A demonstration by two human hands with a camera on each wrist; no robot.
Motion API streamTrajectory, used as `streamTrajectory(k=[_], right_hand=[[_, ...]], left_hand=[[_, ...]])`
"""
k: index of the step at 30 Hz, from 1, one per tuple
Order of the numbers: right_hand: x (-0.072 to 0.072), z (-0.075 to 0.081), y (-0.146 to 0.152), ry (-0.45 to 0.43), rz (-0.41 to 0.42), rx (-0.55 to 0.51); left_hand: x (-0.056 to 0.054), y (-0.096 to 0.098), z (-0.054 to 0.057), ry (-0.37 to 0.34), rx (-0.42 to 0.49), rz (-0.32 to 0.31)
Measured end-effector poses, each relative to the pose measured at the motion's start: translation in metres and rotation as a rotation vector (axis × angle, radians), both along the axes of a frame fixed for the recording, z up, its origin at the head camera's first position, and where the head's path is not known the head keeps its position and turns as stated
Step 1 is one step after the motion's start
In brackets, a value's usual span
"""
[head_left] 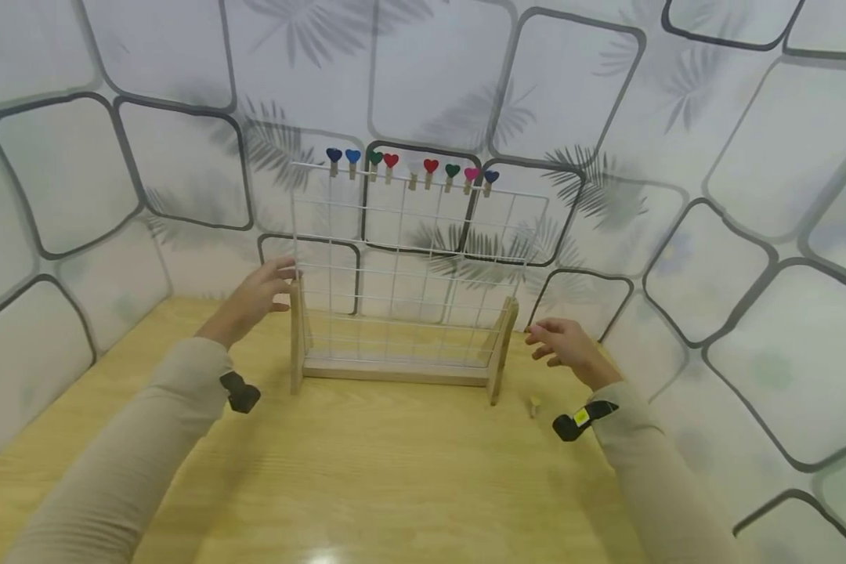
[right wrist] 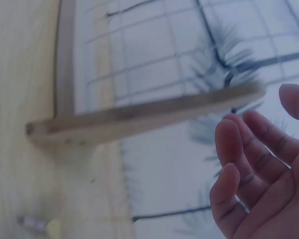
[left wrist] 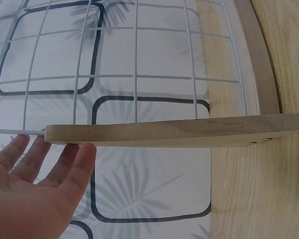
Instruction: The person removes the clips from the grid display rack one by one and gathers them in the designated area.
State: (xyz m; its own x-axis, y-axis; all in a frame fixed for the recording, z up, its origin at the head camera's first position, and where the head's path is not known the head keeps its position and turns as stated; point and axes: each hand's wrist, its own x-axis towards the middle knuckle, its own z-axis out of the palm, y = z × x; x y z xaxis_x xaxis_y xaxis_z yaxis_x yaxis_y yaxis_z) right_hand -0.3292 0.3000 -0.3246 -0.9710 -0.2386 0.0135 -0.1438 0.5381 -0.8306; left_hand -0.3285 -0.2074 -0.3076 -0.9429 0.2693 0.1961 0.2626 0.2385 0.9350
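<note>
A white wire grid rack [head_left: 402,274] stands upright in a wooden base with a post at each end. Along its top wire sits a row of small wooden clothespins, several topped with hearts, among them a red heart clothespin [head_left: 431,168] and a pink heart clothespin [head_left: 471,177]. My left hand [head_left: 257,301] is at the left wooden post [left wrist: 154,132], fingertips right at its upper end and the side wire, thumb apart. Beside the right wooden post [right wrist: 154,112], my right hand [head_left: 564,347] hovers with loosely bent fingers and nothing visible in them.
On the wooden table [head_left: 366,470], right of the rack, lies one clothespin with a yellow top [head_left: 533,406]. Patterned pale wall covering [head_left: 437,86] rises close behind the rack and along both sides.
</note>
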Motion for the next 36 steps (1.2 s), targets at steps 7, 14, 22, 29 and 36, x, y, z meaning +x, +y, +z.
streamTrajectory(k=[7,14,22,29,36], right_hand=[[-0.004,0.042,-0.039,0.053,0.097,-0.069],[-0.007,0.079,-0.082,0.066,0.166,-0.124],[-0.008,0.118,-0.126,0.125,0.214,-0.198],[-0.014,0.142,-0.159,0.193,0.224,-0.249],[-0.019,0.163,-0.191,0.258,0.237,-0.200]], left_hand=[[-0.001,0.000,0.000,-0.007,0.022,-0.016],[0.003,0.004,-0.001,-0.005,-0.030,0.015],[0.002,0.006,-0.005,0.003,-0.039,0.040],[0.001,0.006,-0.007,-0.022,-0.034,0.046],[0.003,0.004,-0.009,-0.019,-0.034,0.049]])
